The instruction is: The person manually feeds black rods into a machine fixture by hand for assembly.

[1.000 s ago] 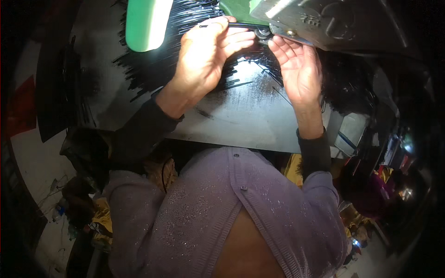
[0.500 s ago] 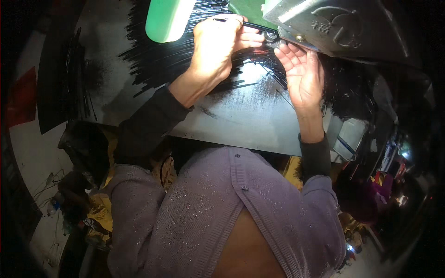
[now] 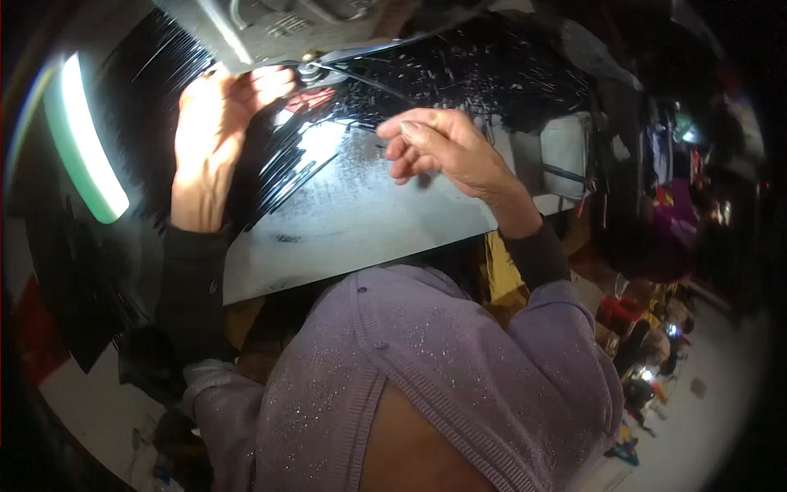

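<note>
A grey metal machine housing (image 3: 311, 29) with raised ornament overhangs the far side of the table. My left hand (image 3: 209, 139) is raised to its lower edge, fingers bent toward a small round metal part (image 3: 310, 72); glare and the housing hide what they grip. From that part a thin black strip (image 3: 365, 80) slants out to the right, ending near my right hand. My right hand (image 3: 451, 152) hovers over the table, thumb against the forefinger and the other fingers curled. Whether anything thin is between those fingertips cannot be made out.
Many thin black strips (image 3: 299, 184) lie on the pale metal tabletop (image 3: 361, 221), with black offcuts (image 3: 492, 78) heaped at the back right. A green-and-white curved piece (image 3: 86, 148) stands at left. A pale box (image 3: 566, 152) sits at the right end; yellow material (image 3: 502, 271) shows below the table edge.
The view has swung to the right, so the machine now appears farther left. My right hand has come away from the round part, toward the right, and its fingers have curled. My left hand stays by the machine.
</note>
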A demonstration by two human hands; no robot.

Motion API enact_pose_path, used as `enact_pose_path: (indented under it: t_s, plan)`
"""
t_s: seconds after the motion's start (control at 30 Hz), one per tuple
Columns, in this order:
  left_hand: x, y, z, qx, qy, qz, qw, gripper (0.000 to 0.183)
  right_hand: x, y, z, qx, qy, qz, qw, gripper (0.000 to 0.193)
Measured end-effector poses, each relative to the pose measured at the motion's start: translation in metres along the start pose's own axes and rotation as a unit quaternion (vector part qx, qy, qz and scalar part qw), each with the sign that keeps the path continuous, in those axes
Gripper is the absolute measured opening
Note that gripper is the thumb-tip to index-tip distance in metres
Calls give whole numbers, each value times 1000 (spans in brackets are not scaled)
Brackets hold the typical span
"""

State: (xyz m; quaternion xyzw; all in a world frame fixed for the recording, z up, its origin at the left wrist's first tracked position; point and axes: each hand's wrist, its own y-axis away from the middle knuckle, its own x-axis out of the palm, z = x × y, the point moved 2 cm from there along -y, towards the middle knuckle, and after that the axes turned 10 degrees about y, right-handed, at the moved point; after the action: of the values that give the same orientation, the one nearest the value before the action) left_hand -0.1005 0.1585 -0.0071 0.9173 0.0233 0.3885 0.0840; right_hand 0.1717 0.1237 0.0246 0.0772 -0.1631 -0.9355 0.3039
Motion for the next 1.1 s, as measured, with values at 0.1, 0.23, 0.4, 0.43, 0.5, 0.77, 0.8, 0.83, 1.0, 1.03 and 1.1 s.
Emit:
enact_pose_path:
  t_s: [0.1,0.23,0.4,0.43,0.5,0.77,0.8,0.83,1.0,1.03,1.1]
  plan:
    - [-11,10,-3,12,-13,47,999,30,-36,21,16,-49,256,-126,957,21]
    - [34,45,8,35,-145,34,988,26,-102,37,23,-75,513,-358,776,15]
    - [50,69,36,-49,-68,32,996,22,-135,31,14,-107,739,-312,587,18]
    - [46,71,38,-66,-66,42,995,20,-138,32,15,-114,737,-308,591,18]
    - [42,73,37,-75,-38,58,995,18,-142,33,15,-110,723,-288,618,15]
    - [31,77,30,-70,-11,40,997,19,-138,21,17,-191,668,-304,652,11]
    - [32,78,29,-78,2,44,996,19,-134,23,18,-196,657,-319,654,11]
    - [33,78,28,-86,16,49,995,19,-130,21,19,-201,656,-314,656,11]
    - [34,77,32,-50,123,23,991,18,-76,0,27,-332,588,-326,661,9]
    - [37,75,34,-73,150,12,986,16,-55,-8,28,-363,559,-295,684,7]
    - [34,73,40,-75,168,-9,983,16,-9,-30,34,-433,621,-219,615,5]
